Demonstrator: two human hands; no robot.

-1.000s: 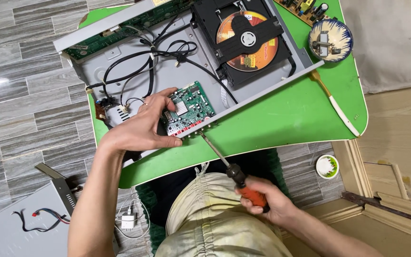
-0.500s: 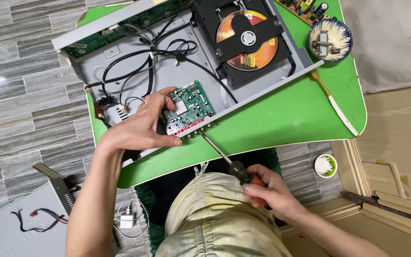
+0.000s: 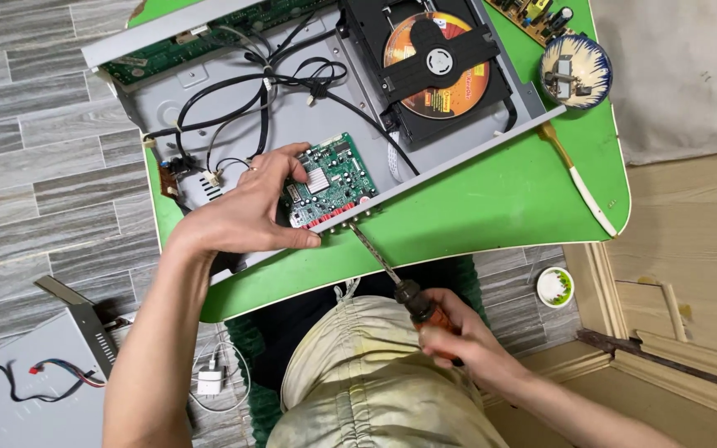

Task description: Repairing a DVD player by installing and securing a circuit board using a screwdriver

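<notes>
An opened grey disc player chassis [image 3: 234,124] lies on a small green table [image 3: 491,207]. My left hand [image 3: 246,211] rests on a green circuit board [image 3: 334,178] at the chassis's near edge, thumb and fingers pinching it. My right hand [image 3: 458,340] grips the orange and black handle of a screwdriver [image 3: 392,278]. The screwdriver's tip touches the near rear wall of the chassis beside the board. Black cables [image 3: 251,91] loop across the chassis floor. An orange disc [image 3: 437,66] sits in the black drive at the far right.
A blue-rimmed bowl [image 3: 576,70] with small parts and a white-handled tool [image 3: 578,182] lie on the table's right side. Another green board [image 3: 533,12] sits at the far edge. On the grey tile floor are a grey metal cover [image 3: 35,390], a white charger [image 3: 209,382] and a small lid [image 3: 555,286].
My right hand and the screwdriver have shifted slightly left and toward the chassis wall. My left hand stays on the circuit board.
</notes>
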